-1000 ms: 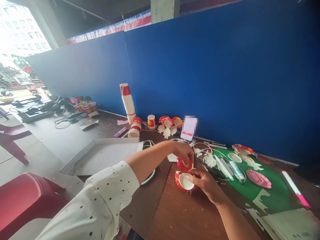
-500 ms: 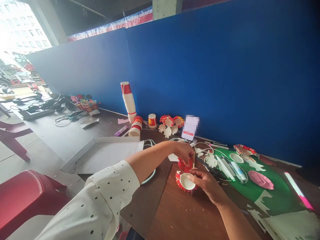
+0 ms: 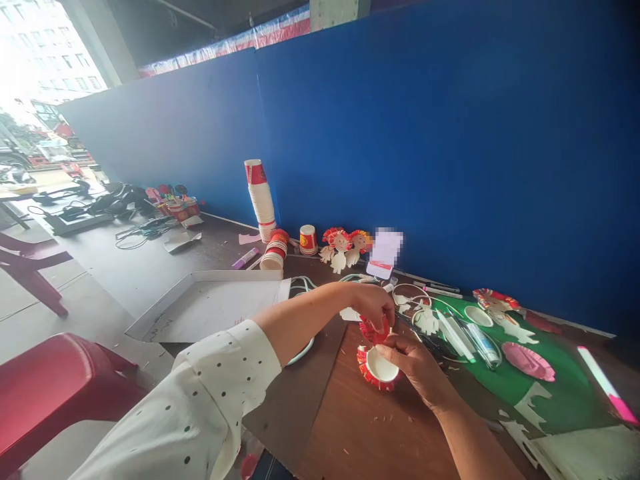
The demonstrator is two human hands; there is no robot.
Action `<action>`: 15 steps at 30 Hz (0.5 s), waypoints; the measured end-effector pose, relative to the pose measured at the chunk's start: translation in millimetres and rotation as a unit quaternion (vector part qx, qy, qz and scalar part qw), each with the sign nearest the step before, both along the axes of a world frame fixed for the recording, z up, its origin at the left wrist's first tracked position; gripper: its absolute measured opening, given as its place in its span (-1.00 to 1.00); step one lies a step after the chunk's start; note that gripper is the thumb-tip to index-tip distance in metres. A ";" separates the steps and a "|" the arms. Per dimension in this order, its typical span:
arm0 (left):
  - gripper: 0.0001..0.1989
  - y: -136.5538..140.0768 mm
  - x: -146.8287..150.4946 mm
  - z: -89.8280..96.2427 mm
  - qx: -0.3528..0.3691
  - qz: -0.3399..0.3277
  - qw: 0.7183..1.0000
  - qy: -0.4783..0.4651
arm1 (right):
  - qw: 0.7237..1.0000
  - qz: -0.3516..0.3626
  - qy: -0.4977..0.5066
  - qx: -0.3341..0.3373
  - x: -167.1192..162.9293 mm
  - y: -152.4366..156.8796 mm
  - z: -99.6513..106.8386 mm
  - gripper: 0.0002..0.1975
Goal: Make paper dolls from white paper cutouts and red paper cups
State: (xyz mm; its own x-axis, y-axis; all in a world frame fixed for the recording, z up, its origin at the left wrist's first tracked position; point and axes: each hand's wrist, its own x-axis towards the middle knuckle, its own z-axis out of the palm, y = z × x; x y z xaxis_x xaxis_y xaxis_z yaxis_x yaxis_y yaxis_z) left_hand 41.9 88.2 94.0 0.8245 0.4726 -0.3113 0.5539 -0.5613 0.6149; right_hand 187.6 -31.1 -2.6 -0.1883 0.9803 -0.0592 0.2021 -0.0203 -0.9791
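Note:
My right hand [image 3: 413, 368] comes in from the lower right, closed on a cut paper cup [image 3: 383, 365] with a white round inside and a red fringed edge. Its thumb lies over the cup's upper rim. My left hand [image 3: 373, 307] reaches across from the left, fingers pinched and pointing down close to my right fingertips. What the left fingers hold is too small and covered to name. Under them, partly hidden, sits a second red fringed piece [image 3: 371, 331], just beyond the cup.
Behind stand a tall stack of paper cups [image 3: 260, 200], a red cup [image 3: 309, 240] and fringed paper figures [image 3: 340, 243]. A white box lid [image 3: 200, 303] lies left. Rightward are a green sheet [image 3: 565, 393], a pink fringed piece [image 3: 529, 361] and a marker [image 3: 605, 383].
The cup in my right hand has tipped slightly, showing more of its red fringe at the bottom. Both hands stay close together. The whole view has shifted a little.

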 end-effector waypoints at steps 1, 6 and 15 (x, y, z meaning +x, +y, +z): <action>-0.69 -0.9 -1.7 1.0 0.002 0.008 1.000 -0.011 | 1.000 -0.006 0.001 -0.005 -0.5 0.0 -0.2 -0.69; -0.30 -13.5 -21.1 -1.3 -0.037 0.162 0.973 -0.161 | 0.996 -0.039 0.053 -0.053 -3.5 -1.5 1.9 -0.71; -0.42 -78.9 -40.1 -78.4 -0.127 0.462 0.783 -0.397 | 0.986 -0.116 0.114 -0.025 -1.2 2.9 0.1 -0.69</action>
